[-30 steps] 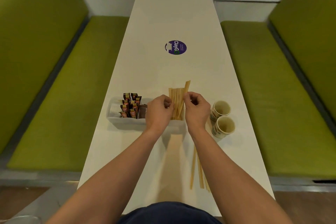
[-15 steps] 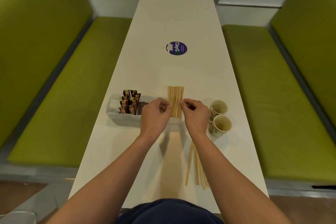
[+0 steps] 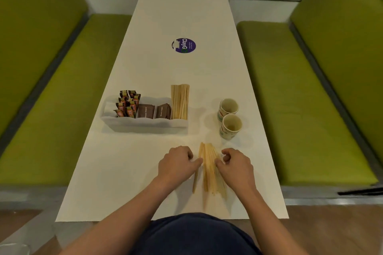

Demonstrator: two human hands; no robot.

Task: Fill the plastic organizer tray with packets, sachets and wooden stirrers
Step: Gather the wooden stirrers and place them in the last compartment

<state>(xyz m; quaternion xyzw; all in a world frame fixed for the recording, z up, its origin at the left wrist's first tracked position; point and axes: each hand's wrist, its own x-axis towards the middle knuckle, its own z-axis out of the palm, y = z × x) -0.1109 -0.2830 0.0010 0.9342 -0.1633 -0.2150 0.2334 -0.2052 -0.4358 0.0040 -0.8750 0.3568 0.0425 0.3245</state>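
A translucent white organizer tray (image 3: 145,125) stands left of centre on the white table (image 3: 186,12). Its left compartment holds several orange-and-brown sachets (image 3: 127,103), the middle ones hold brown sugar packets (image 3: 146,111), and a bundle of wooden stirrers (image 3: 179,101) stands in the right end. Nearer to me, a loose pile of wooden stirrers (image 3: 209,172) lies on the table. My left hand (image 3: 176,164) presses on its left side with curled fingers. On the pile's right side my right hand (image 3: 236,165) pinches it. One stirrer lies slightly apart at the left.
Two paper cups (image 3: 228,108) (image 3: 231,126) stand right of the tray, just beyond my right hand. A round purple sticker (image 3: 183,45) marks the table's middle. Green benches (image 3: 62,89) (image 3: 300,99) flank the table.
Both hands have left the stirrers standing in the tray and come back toward me. They are now down on the loose pile of stirrers on the table.
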